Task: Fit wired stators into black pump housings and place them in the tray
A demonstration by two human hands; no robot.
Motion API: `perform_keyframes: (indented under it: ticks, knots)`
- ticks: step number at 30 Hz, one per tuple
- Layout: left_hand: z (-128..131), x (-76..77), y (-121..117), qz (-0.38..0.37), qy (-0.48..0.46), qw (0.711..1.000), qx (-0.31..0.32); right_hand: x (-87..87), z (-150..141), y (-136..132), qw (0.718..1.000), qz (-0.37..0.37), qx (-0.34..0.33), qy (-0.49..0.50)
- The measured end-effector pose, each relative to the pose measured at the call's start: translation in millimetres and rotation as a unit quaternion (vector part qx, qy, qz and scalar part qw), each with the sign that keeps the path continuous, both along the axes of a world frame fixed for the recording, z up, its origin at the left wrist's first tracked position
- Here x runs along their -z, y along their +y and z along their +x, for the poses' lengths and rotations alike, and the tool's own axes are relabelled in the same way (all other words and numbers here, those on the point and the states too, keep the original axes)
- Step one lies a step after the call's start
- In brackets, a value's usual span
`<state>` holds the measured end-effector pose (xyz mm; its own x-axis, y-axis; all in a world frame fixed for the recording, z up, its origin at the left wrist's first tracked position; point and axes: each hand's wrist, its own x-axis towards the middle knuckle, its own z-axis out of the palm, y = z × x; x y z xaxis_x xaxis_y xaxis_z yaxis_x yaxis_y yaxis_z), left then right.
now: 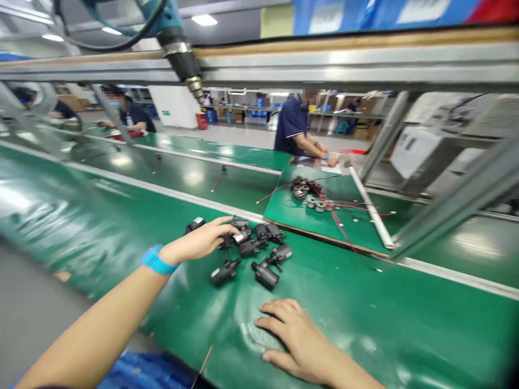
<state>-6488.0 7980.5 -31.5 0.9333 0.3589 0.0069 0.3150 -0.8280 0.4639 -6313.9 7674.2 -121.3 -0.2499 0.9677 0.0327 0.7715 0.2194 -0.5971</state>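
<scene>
Though near black parts (265,275), hand (298,340) uncrowded

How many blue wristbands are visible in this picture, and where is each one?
2: your wristband, around the left wrist; a second band, on a wrist of the standing co-worker. More may be hidden.

On the bench (405,324) before you, a cluster of parts (266,276) lies near the middle. Beyond it, to the right, your board (344,229) holds a pile of wires (302,189), some reaching past its left and right edges. A person (290,127) stands at its far side. Above, a drill (182,56) hangs left of the bins (430,16).
</scene>
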Motion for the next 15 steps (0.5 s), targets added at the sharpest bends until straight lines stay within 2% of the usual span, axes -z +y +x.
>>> perform_keyframes:
  ticks: [3, 8, 12, 15]
  knots:
    - [-6.6, 1.0, 0.0, -0.012, -0.03, 0.999, -0.026, 6.8, 1.3, 0.0, 1.0, -0.003, 0.003, -0.022]
    - [-12.2, 14.6, 2.1, -0.05, -0.11, 0.988, -0.092, 20.1, 6.1, -1.0, 0.997, 0.038, -0.009, -0.067]
    - [-18.6, 27.9, -4.8, -0.071, -0.146, 0.98, -0.114, 33.0, 9.3, -0.1, 0.983, 0.131, -0.016, -0.125]
    - [-25.3, 41.0, -5.0, -0.065, -0.118, 0.985, -0.107, 58.0, 12.9, 4.4, 0.961, 0.216, -0.021, -0.172]
